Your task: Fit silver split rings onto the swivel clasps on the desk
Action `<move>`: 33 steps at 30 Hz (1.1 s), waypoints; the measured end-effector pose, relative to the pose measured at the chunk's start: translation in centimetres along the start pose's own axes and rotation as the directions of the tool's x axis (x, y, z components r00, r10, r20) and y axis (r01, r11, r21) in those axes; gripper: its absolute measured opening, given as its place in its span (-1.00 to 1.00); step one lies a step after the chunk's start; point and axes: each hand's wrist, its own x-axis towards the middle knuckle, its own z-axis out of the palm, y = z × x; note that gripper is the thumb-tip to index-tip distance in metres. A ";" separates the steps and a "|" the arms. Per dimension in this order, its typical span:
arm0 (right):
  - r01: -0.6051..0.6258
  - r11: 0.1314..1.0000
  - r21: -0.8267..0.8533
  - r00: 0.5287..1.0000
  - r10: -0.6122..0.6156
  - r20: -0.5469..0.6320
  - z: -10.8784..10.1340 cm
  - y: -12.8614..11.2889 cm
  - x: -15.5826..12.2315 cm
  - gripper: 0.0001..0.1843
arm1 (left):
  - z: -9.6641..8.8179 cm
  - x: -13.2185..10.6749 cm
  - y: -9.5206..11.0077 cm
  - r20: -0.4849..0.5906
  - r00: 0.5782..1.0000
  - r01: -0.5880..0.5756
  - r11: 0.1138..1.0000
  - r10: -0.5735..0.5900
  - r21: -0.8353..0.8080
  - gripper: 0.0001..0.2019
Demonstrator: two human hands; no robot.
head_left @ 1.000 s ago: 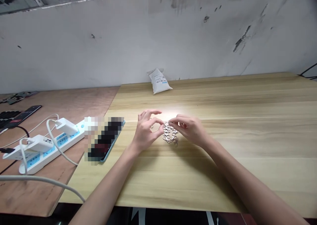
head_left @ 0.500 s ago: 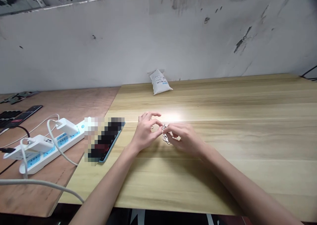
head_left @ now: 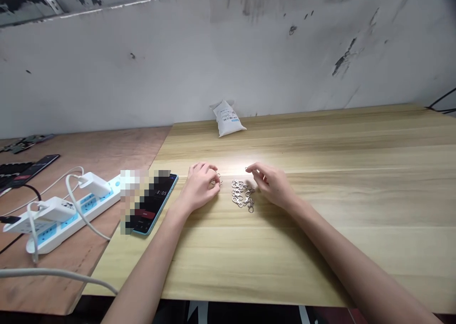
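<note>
A loose pile of silver lobster-clasp keychain hooks [head_left: 242, 195] lies on the light wood table [head_left: 320, 252], between my hands. My left hand [head_left: 199, 186] stands just left of the pile, its fingertips pinched on a small metal ring [head_left: 215, 180]. My right hand [head_left: 270, 184] hovers at the pile's upper right, not touching the hooks. A tiny loop shows at its index fingertip, and I cannot tell whether it is held.
A phone [head_left: 158, 203], partly pixelated, lies left of my left hand. Beyond the table's left edge, a white power strip [head_left: 73, 217] with chargers and cables sits on a plywood bench [head_left: 85, 157]. A white sack [head_left: 228, 119] stands against the wall.
My hands have drawn apart, and my right hand has lifted off the hooks to the right. The whole pile now shows. My left hand has moved slightly left.
</note>
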 end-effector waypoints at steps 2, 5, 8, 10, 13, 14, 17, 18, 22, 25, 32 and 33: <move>-0.007 1.000 0.006 1.000 0.007 -0.006 0.2 0.1 0.0 -0.75 | 0.1 0.0 0.1 0.006 1.000 -0.023 1.000 0.023 0.009 -0.92; -0.013 1.000 0.001 1.000 0.013 0.014 0.6 0.1 -0.1 -0.76 | 0.0 0.0 0.3 0.020 0.999 -0.044 0.999 0.044 0.014 -0.92; -0.015 1.000 0.015 0.999 0.014 0.040 0.8 0.0 -0.1 -0.76 | -0.1 -0.1 0.3 0.033 0.998 -0.062 0.998 0.062 0.008 -0.92; -0.013 1.000 0.022 0.999 0.012 0.047 0.8 -0.1 -0.1 -0.76 | -0.1 -0.1 0.3 0.044 0.997 -0.068 0.998 0.068 0.002 -0.94; -0.008 1.000 0.018 0.998 0.007 0.056 0.8 -0.2 0.0 -0.76 | 0.1 -0.1 0.1 0.053 0.996 -0.075 0.997 0.074 0.006 -0.93; -0.006 1.000 0.015 0.998 0.005 0.058 0.9 -0.3 0.0 -0.77 | 0.2 0.0 0.1 0.051 0.996 -0.080 0.997 0.080 0.009 -0.91; 0.008 1.000 0.018 0.998 -0.009 0.061 0.9 -0.4 0.0 -0.78 | 0.5 0.1 0.1 0.025 0.994 -0.111 0.994 0.111 0.012 -0.90; 0.011 1.000 0.021 0.998 -0.012 0.060 0.9 -0.5 0.0 -0.78 | 0.6 0.1 0.1 0.013 0.992 -0.124 0.992 0.124 0.013 -0.91; 0.010 1.000 0.030 0.998 -0.012 0.064 1.0 -0.6 0.0 -0.78 | 0.9 0.3 0.3 0.005 0.986 -0.164 0.986 0.164 0.030 -0.88; 0.008 0.999 0.036 0.997 -0.010 0.071 0.9 -0.8 0.0 -0.78 | 1.0 0.3 0.5 -0.001 0.988 -0.155 0.988 0.155 0.014 -0.85; 0.040 0.999 0.031 0.995 -0.042 0.087 0.8 -1.0 -0.1 -0.80 | 1.2 0.5 1.3 -0.038 0.994 -0.106 0.978 0.101 -0.178 -0.93; 0.043 0.999 0.032 0.994 -0.046 0.095 0.8 -1.1 -0.2 -0.80 | 1.3 0.5 1.4 -0.051 0.995 -0.092 0.975 0.083 -0.200 -0.93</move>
